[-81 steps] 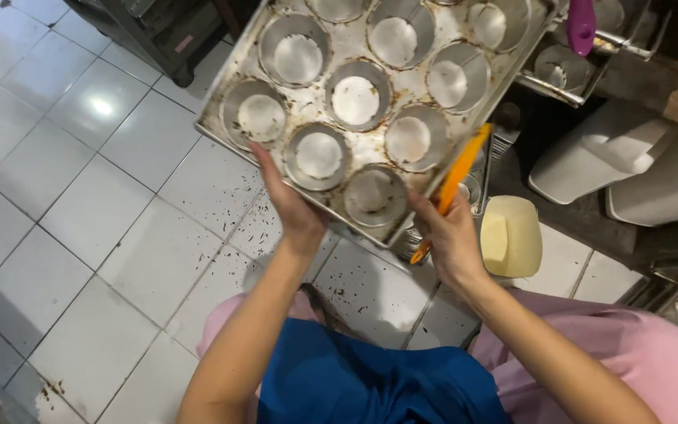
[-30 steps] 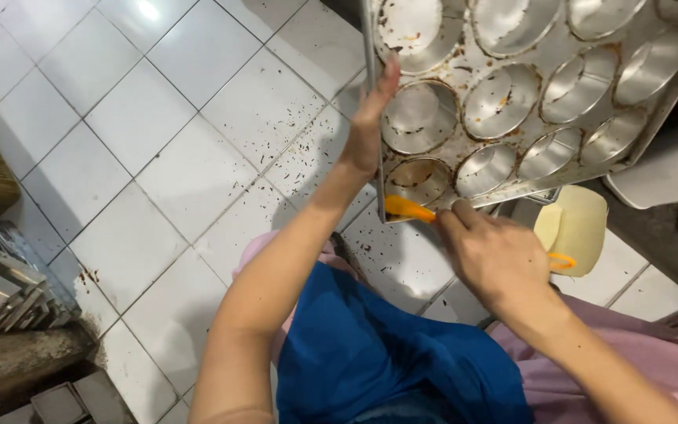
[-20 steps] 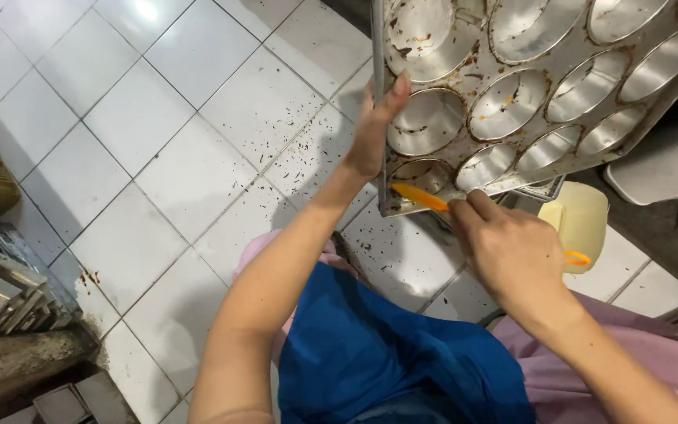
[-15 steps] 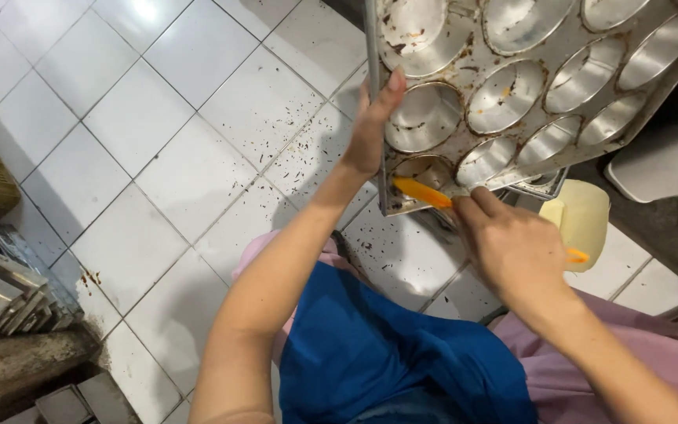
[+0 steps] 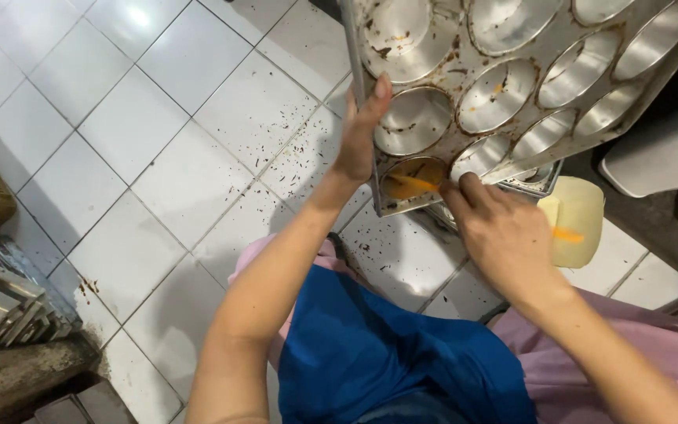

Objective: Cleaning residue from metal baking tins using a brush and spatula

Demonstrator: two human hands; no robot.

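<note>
Head view: a metal muffin tray point(image 5: 512, 47) fills the frame from 12 to 2 o'clock, tilted up on its edge so the round cups face the camera, its surface stained with brown crumbs. The left hand point(image 5: 359, 137) is clenched on the tray's left rim, fingers pointing up towards 12 o'clock, thumb behind the edge. The right hand point(image 5: 504, 235), at about 3 o'clock from centre, grasps an orange scraper point(image 5: 411, 184); the scraper's tip lies inside the lowest cup at the tray's bottom corner, and its other end pokes out behind the hand towards 4 o'clock. Just beside that hand, at 3 o'clock, sits a pale yellow block point(image 5: 578, 220) on the floor. The white tiled floor point(image 5: 158, 157) is speckled with dark crumbs under the tray. At 6 o'clock a blue apron point(image 5: 378, 361) covers pink clothing. A stack of metal tins point(image 5: 1, 306) stands at 8 o'clock, well apart from both hands.
</note>
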